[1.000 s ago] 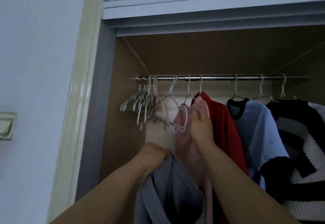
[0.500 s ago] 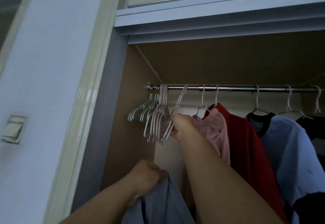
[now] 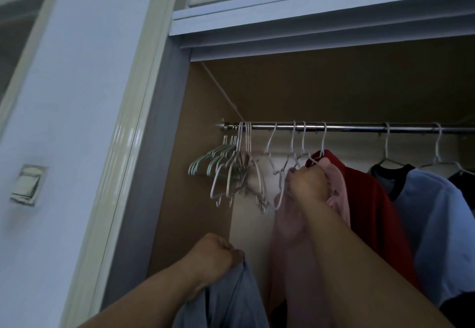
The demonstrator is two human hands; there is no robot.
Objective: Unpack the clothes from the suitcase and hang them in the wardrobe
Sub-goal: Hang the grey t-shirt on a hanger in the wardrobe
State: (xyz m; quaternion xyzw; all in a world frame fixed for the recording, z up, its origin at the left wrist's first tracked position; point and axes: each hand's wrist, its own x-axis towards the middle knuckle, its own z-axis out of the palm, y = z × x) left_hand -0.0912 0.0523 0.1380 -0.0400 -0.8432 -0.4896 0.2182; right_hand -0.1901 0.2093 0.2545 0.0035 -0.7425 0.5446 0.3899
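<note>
Wardrobe rail: right hand grips hanger (left hand, garment).

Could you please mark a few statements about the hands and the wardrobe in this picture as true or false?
1. The left hand grips a grey-blue garment. True.
2. The right hand hangs idle at the person's side. False: it is up just below the rail, gripping a white hanger beside the pink garment.
3. Empty hangers are bunched at the rail's left end. True.
4. The red garment lies folded on a shelf. False: it hangs from the rail, next to the pink garment.
</note>
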